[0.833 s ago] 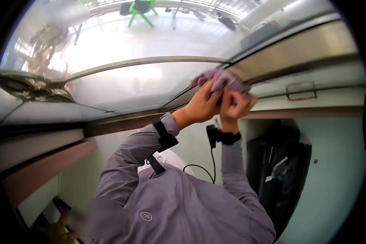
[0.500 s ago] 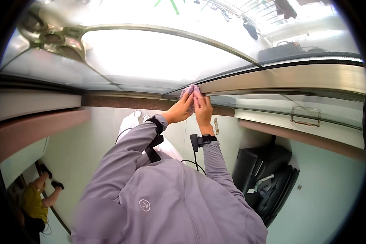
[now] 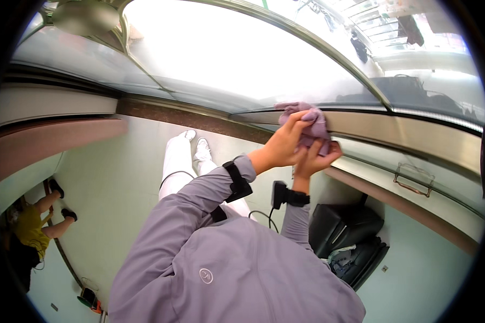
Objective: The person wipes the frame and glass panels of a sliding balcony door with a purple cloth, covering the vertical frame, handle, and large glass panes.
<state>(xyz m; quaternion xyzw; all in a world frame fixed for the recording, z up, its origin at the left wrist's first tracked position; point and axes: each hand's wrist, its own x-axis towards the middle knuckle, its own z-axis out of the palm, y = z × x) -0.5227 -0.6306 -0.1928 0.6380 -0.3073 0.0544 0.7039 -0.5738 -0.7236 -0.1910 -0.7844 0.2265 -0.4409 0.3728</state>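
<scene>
Wiping of the metal rail is judged to be under way, not finished. The purple cloth is bunched up toward the rail's left end, by the foot of the glass panel. It is held by the left hand, fingers closed over its near-left side. Its near edge is met by the right hand, fingers curled — whether the cloth is gripped there too or only touched cannot be told. Contact with the rail looks likely, but the underside is hidden.

Done so far: cannot be fixed. No border between a wiped and an unwiped stretch is shown on rail or glass, so no section can be signed off.

Left: a long stretch of rail is seen running off to the right, uncovered by cloth or hands. If the full length is to be wiped, much of it may be outstanding. The brown sill to the left and the wire handle to the near right are touched by neither hand, and whether they are to be included cannot be told. Cloth not yet set down — both hands are occupied at it
</scene>
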